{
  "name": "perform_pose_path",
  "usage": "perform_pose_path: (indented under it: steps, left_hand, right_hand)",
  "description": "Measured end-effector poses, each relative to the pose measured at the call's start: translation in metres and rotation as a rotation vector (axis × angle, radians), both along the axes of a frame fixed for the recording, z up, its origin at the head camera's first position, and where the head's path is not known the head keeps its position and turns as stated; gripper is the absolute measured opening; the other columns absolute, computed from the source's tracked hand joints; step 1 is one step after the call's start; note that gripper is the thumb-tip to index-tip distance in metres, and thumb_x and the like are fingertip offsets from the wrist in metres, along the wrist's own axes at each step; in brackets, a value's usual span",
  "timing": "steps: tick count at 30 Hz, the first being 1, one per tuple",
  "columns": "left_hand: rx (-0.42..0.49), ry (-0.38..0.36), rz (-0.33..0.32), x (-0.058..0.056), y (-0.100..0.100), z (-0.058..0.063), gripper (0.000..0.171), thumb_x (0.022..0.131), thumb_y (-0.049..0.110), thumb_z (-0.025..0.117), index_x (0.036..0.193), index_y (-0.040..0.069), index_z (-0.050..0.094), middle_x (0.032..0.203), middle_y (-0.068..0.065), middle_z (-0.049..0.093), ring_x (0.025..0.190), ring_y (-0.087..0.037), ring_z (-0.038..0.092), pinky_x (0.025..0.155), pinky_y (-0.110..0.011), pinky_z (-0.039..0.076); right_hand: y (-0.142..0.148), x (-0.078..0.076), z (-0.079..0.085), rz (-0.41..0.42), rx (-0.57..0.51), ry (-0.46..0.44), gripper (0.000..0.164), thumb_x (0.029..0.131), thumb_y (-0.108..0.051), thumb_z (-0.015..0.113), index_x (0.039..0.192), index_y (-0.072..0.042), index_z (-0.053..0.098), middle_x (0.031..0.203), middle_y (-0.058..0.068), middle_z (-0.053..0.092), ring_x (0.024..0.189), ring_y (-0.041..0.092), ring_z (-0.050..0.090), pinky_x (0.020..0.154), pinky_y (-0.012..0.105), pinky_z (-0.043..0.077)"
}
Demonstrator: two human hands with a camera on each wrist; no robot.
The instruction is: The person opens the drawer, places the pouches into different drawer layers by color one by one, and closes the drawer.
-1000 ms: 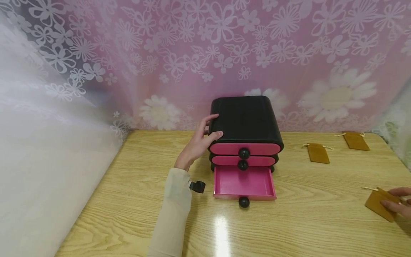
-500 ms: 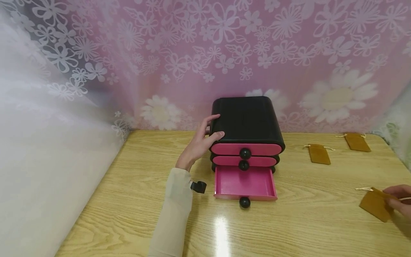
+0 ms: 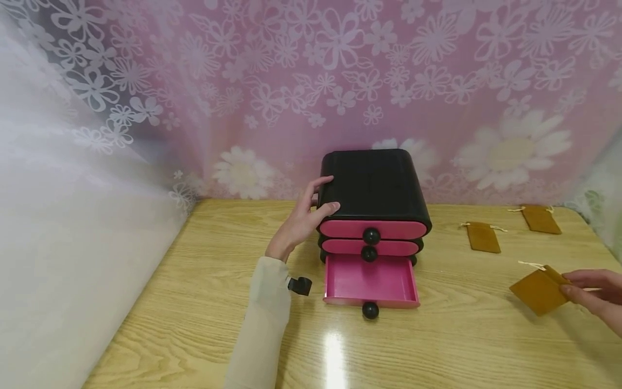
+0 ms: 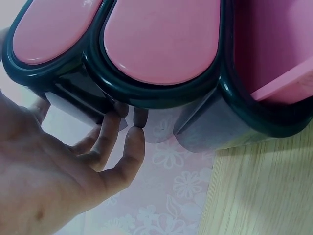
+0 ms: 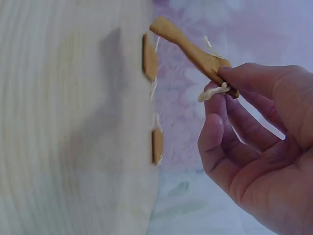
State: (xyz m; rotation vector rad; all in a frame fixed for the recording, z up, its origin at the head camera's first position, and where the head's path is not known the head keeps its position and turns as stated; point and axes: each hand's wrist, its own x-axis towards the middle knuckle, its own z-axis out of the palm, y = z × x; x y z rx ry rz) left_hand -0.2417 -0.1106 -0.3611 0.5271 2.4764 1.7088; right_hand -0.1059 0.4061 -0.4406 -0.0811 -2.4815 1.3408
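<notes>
A black drawer cabinet [image 3: 374, 183] with pink drawer fronts and round black knobs stands against the backdrop. Its bottom drawer [image 3: 371, 281] is pulled out with a bare pink floor. My left hand [image 3: 300, 224] rests on the cabinet's left side, thumb and index finger on the top edge. In the left wrist view, its other fingers [image 4: 110, 137] lie against the side wall. At the right, my right hand [image 3: 595, 292] pinches a tan drawstring pouch [image 3: 538, 292] by one edge between thumb and fingers. This pouch [image 5: 195, 54] hangs above the table in the right wrist view.
Two more tan drawstring pouches lie on the wooden table [image 3: 194, 302]: one pouch [image 3: 483, 237] right of the cabinet, another pouch [image 3: 541, 219] near the back right corner. A pink floral curtain [image 3: 291, 97] closes off the back. White cloth [image 3: 63, 232] borders the left.
My right hand has lifted the pouch off the table and carried it leftward and slightly back. The left hand keeps its place on the cabinet.
</notes>
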Motion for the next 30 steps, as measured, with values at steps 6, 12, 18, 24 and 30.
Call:
perform_pose_path:
  steps: [6,12,18,24,30]
  left_hand:
    - [0.003,-0.005,-0.004,0.001,0.000,0.002,0.059,0.098,0.043,0.060,0.151,0.050,0.035,0.162,-0.004,0.021,0.133,-0.029,0.046,0.111,-0.061,0.039]
    - [0.006,-0.002,-0.001,0.001,0.000,0.001,0.058,0.098,0.043,0.060,0.150,0.050,0.035,0.160,-0.004,0.024,0.132,-0.029,0.046,0.109,-0.060,0.040]
    - [0.008,-0.002,0.001,0.001,0.000,0.001,0.058,0.099,0.043,0.060,0.150,0.050,0.035,0.160,-0.004,0.024,0.132,-0.029,0.047,0.110,-0.060,0.040]
    - [0.013,-0.012,-0.002,0.003,0.001,0.001,0.058,0.099,0.043,0.060,0.150,0.050,0.035,0.160,-0.003,0.025,0.132,-0.028,0.047,0.110,-0.060,0.040]
    - [0.011,-0.010,-0.005,0.003,0.001,0.001,0.057,0.099,0.043,0.059,0.151,0.049,0.035,0.160,-0.003,0.025,0.133,-0.028,0.046,0.110,-0.060,0.040]
  right_hand:
    - [-0.023,0.003,0.021,0.010,-0.050,0.029,0.052,0.094,0.003,0.069,0.091,-0.049,0.069,0.077,-0.041,0.064,0.059,-0.015,0.060,0.048,0.011,0.041]
    - [-0.042,0.003,0.036,0.063,-0.088,0.033,0.045,0.094,0.004,0.068,0.096,-0.040,0.075,0.081,-0.036,0.069,0.063,-0.012,0.064,0.051,0.012,0.044]
    - [-0.058,0.004,0.041,0.051,-0.008,-0.109,0.029,0.098,-0.007,0.067,0.103,-0.035,0.072,0.085,-0.038,0.065,0.069,-0.010,0.064,0.057,0.014,0.046]
    - [-0.074,0.005,0.047,0.046,0.090,-0.208,0.017,0.099,-0.025,0.069,0.115,-0.021,0.071,0.088,-0.037,0.065,0.073,-0.009,0.065,0.060,0.015,0.049]
    - [-0.084,0.005,0.049,0.156,-0.001,-0.165,0.022,0.096,-0.010,0.071,0.118,-0.012,0.074,0.093,-0.030,0.072,0.076,-0.002,0.070,0.062,0.015,0.053]
